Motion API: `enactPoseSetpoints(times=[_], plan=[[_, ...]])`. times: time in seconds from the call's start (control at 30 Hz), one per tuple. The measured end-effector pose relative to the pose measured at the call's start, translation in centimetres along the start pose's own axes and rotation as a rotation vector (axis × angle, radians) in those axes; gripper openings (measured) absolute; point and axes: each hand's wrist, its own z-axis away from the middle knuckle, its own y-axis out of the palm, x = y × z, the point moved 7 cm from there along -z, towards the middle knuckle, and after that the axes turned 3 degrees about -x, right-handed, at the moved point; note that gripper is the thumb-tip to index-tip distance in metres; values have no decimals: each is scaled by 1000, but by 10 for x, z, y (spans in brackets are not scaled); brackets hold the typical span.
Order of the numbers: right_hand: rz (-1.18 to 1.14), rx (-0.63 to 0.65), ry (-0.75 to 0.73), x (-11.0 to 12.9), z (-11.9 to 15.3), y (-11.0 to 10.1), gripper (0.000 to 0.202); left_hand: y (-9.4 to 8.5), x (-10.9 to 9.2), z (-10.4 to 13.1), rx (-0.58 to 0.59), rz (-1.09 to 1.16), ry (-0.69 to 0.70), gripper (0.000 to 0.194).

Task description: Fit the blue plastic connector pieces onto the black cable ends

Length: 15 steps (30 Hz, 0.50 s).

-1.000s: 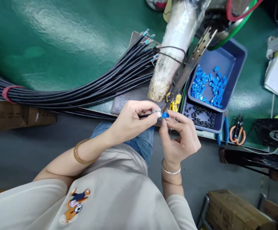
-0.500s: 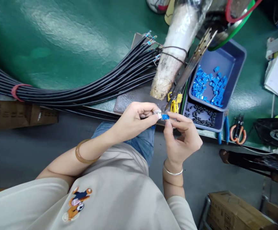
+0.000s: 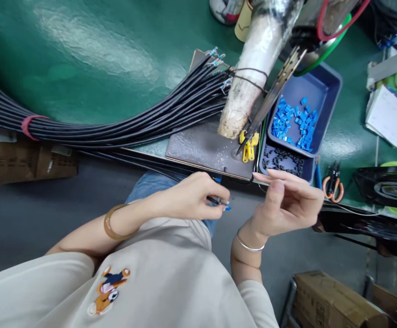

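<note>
My left hand (image 3: 203, 198) is closed on the end of a black cable (image 3: 213, 199), below the table's front edge. A small blue piece (image 3: 227, 208) shows at its fingertips. To the right, my right hand (image 3: 289, 200) is raised with its fingers apart and nothing visible between them, close to the front of the trays. Small blue connectors (image 3: 307, 125) lie in the upper blue tray (image 3: 333, 98); small black parts (image 3: 283, 160) fill the one under it. A large bundle of black cables (image 3: 123, 132) with exposed wire ends (image 3: 215, 57) crosses the table's left side.
Over the dark board (image 3: 198, 148) hang a wrapped white tube (image 3: 246, 86) and a metal strip (image 3: 276, 89). A yellow tool (image 3: 249, 148) is beneath them. Orange-handled cutters (image 3: 333, 187), papers (image 3: 388, 116) and a black fan-like device (image 3: 389, 187) are at the right.
My hands have moved apart. My left hand has gone down with the cable end, while my right hand has let go of the blue connector and moved right toward the trays.
</note>
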Motion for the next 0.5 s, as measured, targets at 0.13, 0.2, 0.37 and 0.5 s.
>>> enactPoseSetpoints(times=[0.13, 0.2, 0.37, 0.5], plan=[[-41, -121, -34, 0, -4, -10, 10, 20, 14, 13, 132, -149, -37, 18], [-67, -142, -35, -2, -5, -13, 11, 20, 16, 17, 99, -94, 0, 27], [-47, -74, 4, 0, -6, -17, 5, -39, 8, 22, -449, -13, 118, 21], [98, -24, -230, 35, 0, -39, 14, -90, 3, 21, -796, -526, 43, 16]])
